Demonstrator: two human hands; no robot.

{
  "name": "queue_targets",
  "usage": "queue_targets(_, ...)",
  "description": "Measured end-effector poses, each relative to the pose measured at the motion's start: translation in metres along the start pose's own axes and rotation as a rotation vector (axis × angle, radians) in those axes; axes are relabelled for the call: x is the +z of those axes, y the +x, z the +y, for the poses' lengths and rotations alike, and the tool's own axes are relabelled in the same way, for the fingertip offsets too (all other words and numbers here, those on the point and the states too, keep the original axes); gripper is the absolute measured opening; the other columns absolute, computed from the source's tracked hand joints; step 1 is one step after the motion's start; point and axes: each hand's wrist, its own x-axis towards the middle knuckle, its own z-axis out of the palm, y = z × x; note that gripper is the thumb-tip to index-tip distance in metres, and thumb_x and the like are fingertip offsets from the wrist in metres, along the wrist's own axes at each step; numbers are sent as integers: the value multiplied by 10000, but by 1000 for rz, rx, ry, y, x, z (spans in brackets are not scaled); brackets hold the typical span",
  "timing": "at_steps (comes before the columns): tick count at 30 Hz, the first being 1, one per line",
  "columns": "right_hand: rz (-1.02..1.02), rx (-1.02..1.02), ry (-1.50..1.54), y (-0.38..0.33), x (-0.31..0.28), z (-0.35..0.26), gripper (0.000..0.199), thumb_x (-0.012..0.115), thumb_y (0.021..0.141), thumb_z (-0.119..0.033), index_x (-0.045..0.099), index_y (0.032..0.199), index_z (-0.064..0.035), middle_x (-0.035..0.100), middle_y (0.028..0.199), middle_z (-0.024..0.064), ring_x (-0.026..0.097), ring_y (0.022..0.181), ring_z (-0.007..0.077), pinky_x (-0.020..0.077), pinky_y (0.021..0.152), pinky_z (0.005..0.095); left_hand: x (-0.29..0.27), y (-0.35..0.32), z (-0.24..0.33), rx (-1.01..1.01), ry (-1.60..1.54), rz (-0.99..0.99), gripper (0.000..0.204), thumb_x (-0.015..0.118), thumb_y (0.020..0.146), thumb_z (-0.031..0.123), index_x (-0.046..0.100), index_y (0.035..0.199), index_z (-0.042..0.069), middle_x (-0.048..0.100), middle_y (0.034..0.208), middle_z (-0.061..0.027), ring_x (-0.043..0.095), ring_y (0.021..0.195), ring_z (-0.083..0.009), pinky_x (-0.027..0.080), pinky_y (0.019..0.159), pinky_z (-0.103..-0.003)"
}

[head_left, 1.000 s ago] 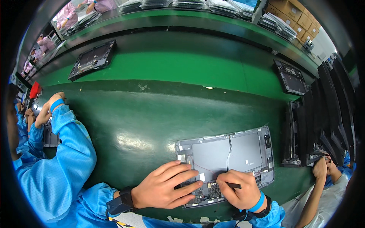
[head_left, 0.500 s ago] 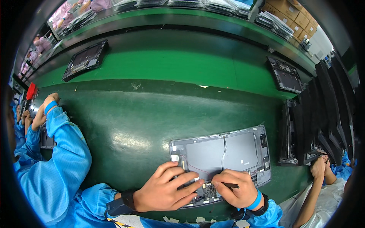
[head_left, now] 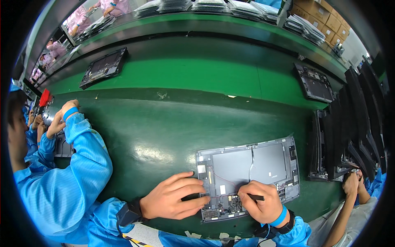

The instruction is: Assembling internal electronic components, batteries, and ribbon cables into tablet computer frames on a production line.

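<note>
Tablet housing (head_left: 240, 173) lies flat on the green desk (head_left: 135, 123), inner side up. Over the housing's near half, beside its circuit board (head_left: 234, 203), the right grip (head_left: 263, 202) is pinched around a slim black tool (head_left: 258, 198), the tip out of sight. The left grip (head_left: 175, 198) is loosely spread, holding nothing, at the housing's left edge. Dark casings (head_left: 337, 127) stand in a row right of the housing.
</note>
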Motion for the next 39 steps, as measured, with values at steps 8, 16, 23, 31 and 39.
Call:
queue_targets(8,-14,34,-40,2,-7,-1,58,629,881,-44,673,882,-7,648,757,120,645,608,261,517,571,340,3,8,-22,176,18,-29,317,766,799,191,756,1116,180,643,1040,-61,653,982,-220,562,901,-384)
queue_targets(16,16,-86,14,-2,7,12,106,652,878,-32,667,983,-25,664,885,108,667,725,313,541,648,350,2,12,-28,222,0,-52,272,777,799,217,738,1065,181,634,999,-35,638,954,-202,552,786,-333)
queue_targets(23,-13,-38,19,-5,4,11,97,636,912,-53,667,998,-21,673,894,111,679,744,283,543,667,344,7,20,-30,96,-154,-26,166,797,779,213,770,942,201,616,952,-8,614,927,-205,552,736,-313)
queue_targets(31,-61,36,0,-3,-3,6,97,636,915,-61,675,996,-24,672,873,99,666,705,242,532,642,317,2,9,-23,163,56,-6,241,802,771,236,764,1009,231,622,1002,-10,625,958,-208,558,771,-326)
queue_targets(39,-60,106,0,-4,3,-2,74,645,913,-66,691,962,-36,668,820,87,664,678,220,528,625,312,8,8,-16,72,-119,65,148,764,809,195,717,941,147,642,992,-7,660,913,-195,572,711,-314)
